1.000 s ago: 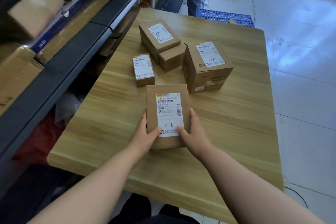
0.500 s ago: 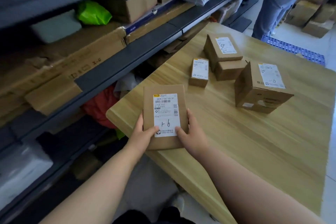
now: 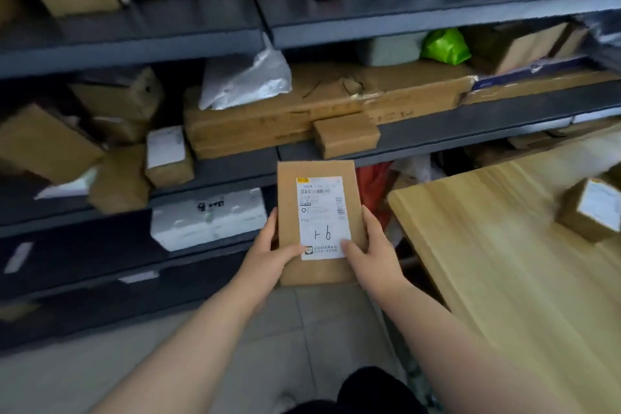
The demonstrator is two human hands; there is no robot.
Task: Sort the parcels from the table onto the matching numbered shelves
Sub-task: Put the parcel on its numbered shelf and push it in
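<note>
A flat brown parcel [image 3: 319, 208] with a white label marked "1-6" is held in front of the dark shelving [image 3: 437, 131], off the table. My left hand [image 3: 272, 252] grips its lower left edge, thumb on the label's corner. My right hand [image 3: 373, 252] grips the lower right edge, thumb on the label too. The wooden table [image 3: 504, 262] lies at the right, and one labelled brown parcel [image 3: 591, 208] shows at its far right edge.
The shelves are packed with brown cartons, a long flat carton [image 3: 302, 111], grey mailer bags [image 3: 242, 77], a green bag [image 3: 443, 45] and a white box [image 3: 208, 218] on a lower shelf. Grey floor lies below between the shelving and the table.
The parcel was lifted off the table and carried left to face the shelves. Both hands kept their hold. The view swung from the table to the shelving.
</note>
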